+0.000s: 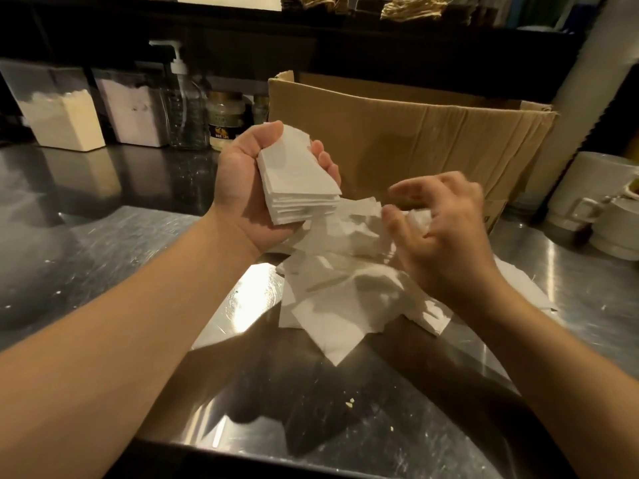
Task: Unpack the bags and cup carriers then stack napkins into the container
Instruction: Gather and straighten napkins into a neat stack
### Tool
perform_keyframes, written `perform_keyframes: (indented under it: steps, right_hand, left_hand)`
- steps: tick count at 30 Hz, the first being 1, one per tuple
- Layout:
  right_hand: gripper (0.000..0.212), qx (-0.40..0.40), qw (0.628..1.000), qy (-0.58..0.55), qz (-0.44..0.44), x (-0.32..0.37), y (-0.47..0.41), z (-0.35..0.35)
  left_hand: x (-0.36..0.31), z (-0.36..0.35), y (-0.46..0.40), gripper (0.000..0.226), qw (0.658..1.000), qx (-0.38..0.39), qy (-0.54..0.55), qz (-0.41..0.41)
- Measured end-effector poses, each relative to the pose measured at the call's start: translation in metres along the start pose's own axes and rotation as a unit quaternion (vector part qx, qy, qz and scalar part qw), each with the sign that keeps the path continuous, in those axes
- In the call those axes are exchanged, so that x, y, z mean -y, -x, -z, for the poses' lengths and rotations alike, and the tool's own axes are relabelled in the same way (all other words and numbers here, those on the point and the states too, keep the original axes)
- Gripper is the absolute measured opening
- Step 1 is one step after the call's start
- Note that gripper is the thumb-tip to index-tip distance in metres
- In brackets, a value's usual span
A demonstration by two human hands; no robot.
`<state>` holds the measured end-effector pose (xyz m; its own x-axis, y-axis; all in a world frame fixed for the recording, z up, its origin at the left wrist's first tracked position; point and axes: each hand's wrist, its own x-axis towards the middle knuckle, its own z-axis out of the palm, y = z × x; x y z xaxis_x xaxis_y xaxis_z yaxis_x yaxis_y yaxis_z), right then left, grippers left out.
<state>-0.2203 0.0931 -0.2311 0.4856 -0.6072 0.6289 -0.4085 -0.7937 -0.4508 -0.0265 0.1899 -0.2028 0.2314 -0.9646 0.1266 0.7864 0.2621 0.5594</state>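
The left hand [249, 188] grips a squared stack [297, 181] of napkins above the counter [103, 257]; the right hand [439, 219], blurred, reaches with loose fingers into the loose napkins [345, 292], whether pinching one I cannot tell. A hurried grab could crumple sheets or skew the stack. The box [397, 133] stands close behind.

Scratched steel counter [103, 257] under dark shelving [242, 19].
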Motion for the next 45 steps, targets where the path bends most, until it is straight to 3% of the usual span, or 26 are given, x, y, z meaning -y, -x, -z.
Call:
perform_keyframes:
  steps: [3, 5, 8, 10, 12, 15, 17, 19, 29, 34, 40, 45]
  right_hand:
    - [0.050, 0.169, 0.983, -0.001, 0.069, 0.005, 0.003, 0.001]
    - [0.049, 0.253, 0.965, 0.031, 0.069, 0.004, 0.005, -0.003]
    - [0.044, 0.237, 0.964, 0.094, 0.077, 0.000, 0.004, -0.008]
    - [0.026, 0.181, 0.979, 0.042, 0.083, 0.003, 0.003, -0.003]
    - [0.021, 0.160, 0.980, -0.013, 0.117, 0.005, 0.005, 0.004]
    - [0.023, 0.278, 0.941, -0.059, 0.182, 0.013, 0.011, 0.012]
    - [0.027, 0.366, 0.911, -0.057, 0.179, 0.018, 0.016, 0.012]
    - [0.037, 0.402, 0.900, -0.042, 0.163, 0.023, 0.019, 0.011]
    - [0.063, 0.395, 0.891, 0.108, 0.194, 0.056, 0.036, 0.011]
    - [0.046, 0.386, 0.895, 0.123, 0.184, 0.058, 0.038, 0.006]
    - [0.011, 0.374, 0.924, -0.004, 0.080, 0.047, 0.033, 0.002]
    - [0.010, 0.346, 0.926, -0.146, -0.036, 0.037, 0.019, 0.013]
  left_hand:
    - [0.001, 0.002, -0.001, 0.039, 1.000, -0.001, -0.007, 0.006]
    - [0.001, 0.003, -0.002, 0.039, 1.000, -0.004, -0.022, 0.009]
    - [0.003, 0.004, -0.003, 0.038, 0.999, -0.002, -0.029, 0.016]
    - [0.004, 0.004, -0.003, 0.038, 0.999, -0.004, -0.033, 0.016]
    - [0.004, 0.004, -0.003, 0.038, 0.999, -0.005, -0.042, 0.015]
    - [0.005, 0.004, -0.004, 0.040, 0.999, -0.008, -0.043, 0.015]
    - [0.005, 0.005, -0.004, 0.040, 0.999, -0.011, -0.045, 0.014]
    - [0.006, 0.005, -0.004, 0.040, 0.999, -0.013, -0.048, 0.013]
    - [0.006, 0.005, -0.004, 0.040, 0.998, -0.015, -0.060, 0.014]
    - [0.006, 0.006, -0.006, 0.041, 0.998, -0.012, -0.056, 0.020]
    - [0.006, 0.007, -0.006, 0.042, 0.998, -0.008, -0.052, 0.020]
    - [0.004, 0.008, -0.007, 0.041, 0.998, -0.005, -0.056, 0.014]
